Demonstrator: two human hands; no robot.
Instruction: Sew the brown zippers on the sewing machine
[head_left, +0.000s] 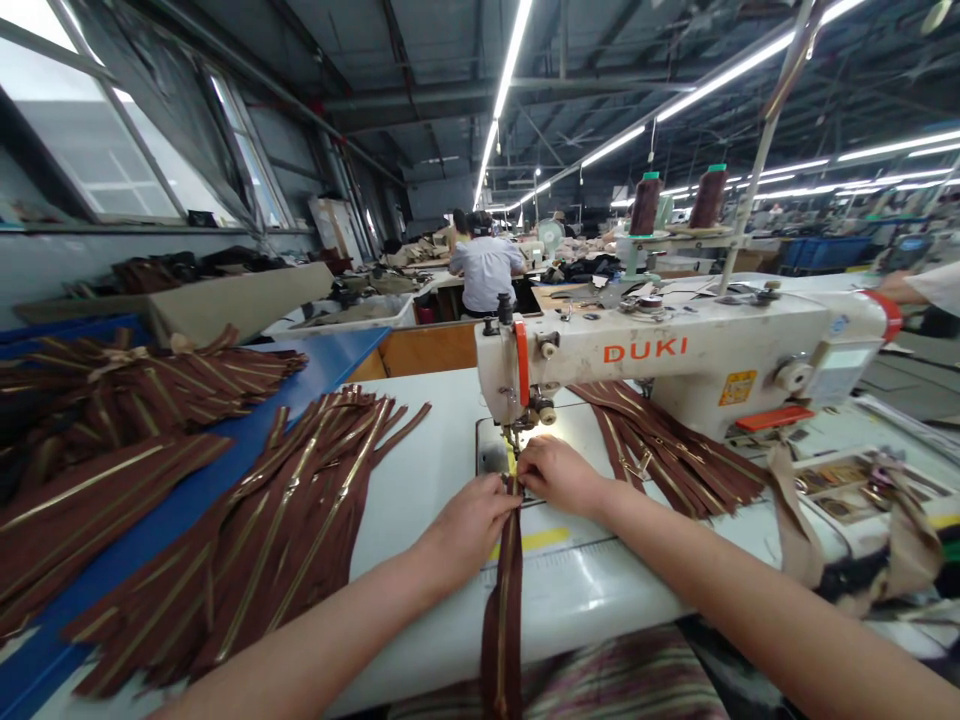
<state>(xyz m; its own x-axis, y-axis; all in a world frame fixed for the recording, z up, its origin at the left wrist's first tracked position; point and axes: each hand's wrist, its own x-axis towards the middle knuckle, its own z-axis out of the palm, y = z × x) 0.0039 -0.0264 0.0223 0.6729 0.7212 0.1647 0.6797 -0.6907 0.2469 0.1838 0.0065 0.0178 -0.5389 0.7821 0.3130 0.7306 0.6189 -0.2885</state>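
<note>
In the lower centre of the frame, one brown zipper [510,600] runs from the needle area of the sewing machine [645,350] down over the surface's [427,410] front edge. Both hands, left [469,525] and right [559,475], are close together, fingertips pinching its upper end. This piece seems unfinished. More zippers lie in a left pile [300,520] and a right pile [667,450]; which are done, I cannot tell.
</note>
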